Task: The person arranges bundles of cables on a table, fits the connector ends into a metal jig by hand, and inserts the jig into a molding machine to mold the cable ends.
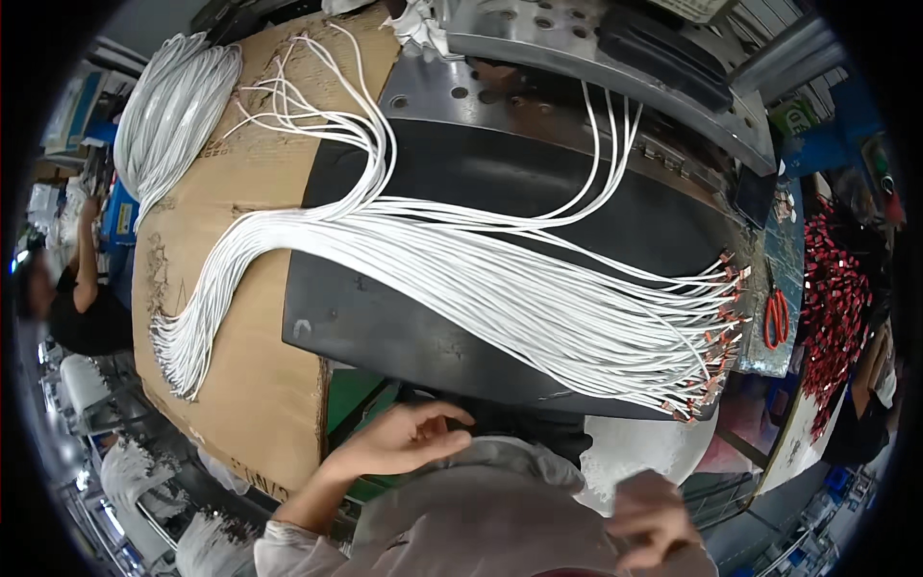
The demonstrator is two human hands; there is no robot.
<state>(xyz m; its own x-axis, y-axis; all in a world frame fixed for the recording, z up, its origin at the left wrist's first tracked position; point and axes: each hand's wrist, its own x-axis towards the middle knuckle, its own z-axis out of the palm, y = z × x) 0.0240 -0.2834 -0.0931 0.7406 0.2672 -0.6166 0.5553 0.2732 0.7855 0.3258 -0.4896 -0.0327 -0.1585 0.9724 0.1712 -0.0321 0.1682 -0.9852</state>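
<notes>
A thick bundle of white cables [452, 279] lies across a black mat [461, 163] and a sheet of brown cardboard [260, 356]. Small reddish-brown connectors [716, 332] tip the cables' right ends. Several strands split off toward the far left, and a few others run up to the machine. My left hand [409, 440] hovers just off the mat's near edge, thumb and fingers apart, with nothing between them. Low at the right, beside my body, my right hand [656, 524] is smeared by motion, so its fingers cannot be read.
A coil of white cable [178, 115] rests on the cardboard's far left. Red-handled scissors [776, 317] lie by the connectors. A perforated metal machine [615, 58] spans the back. Many red-tipped cables [832, 298] hang at the right. Another person [87, 288] is at the far left.
</notes>
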